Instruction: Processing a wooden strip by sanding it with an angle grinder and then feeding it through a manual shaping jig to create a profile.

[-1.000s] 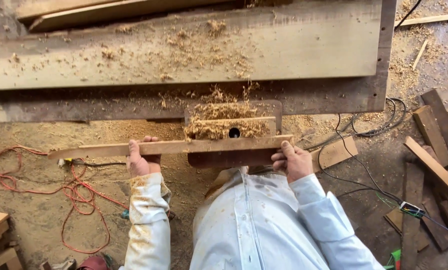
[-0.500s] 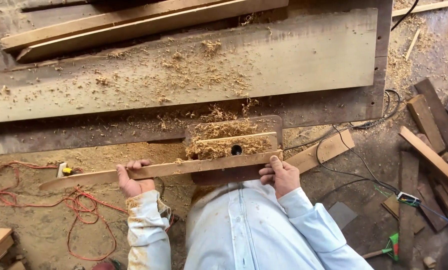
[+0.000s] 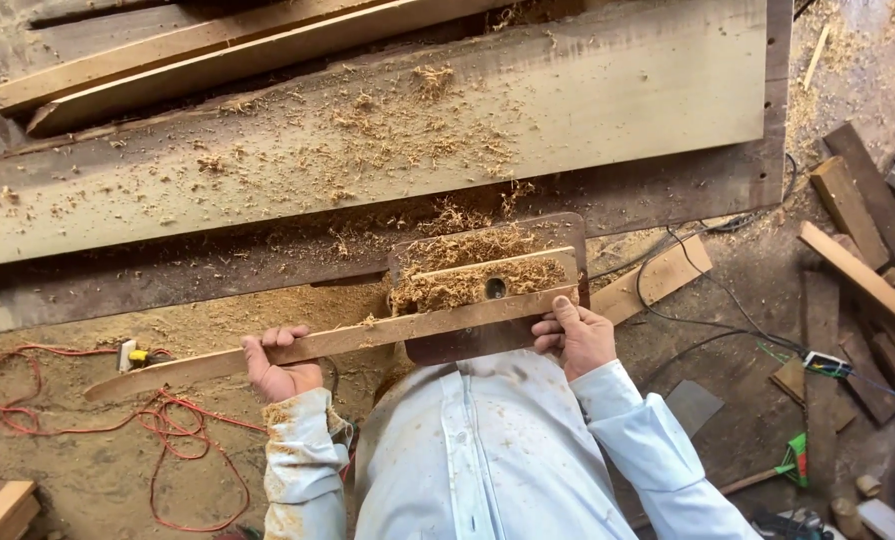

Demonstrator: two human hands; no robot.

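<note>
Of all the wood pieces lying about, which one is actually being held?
The long thin strip, gripped by both hands, left hand and right hand; every other board lies untouched.

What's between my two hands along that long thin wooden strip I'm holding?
In the head view, between left hand and right hand, only the bare wooden strip runs, over a shavings-covered brown board.
</note>
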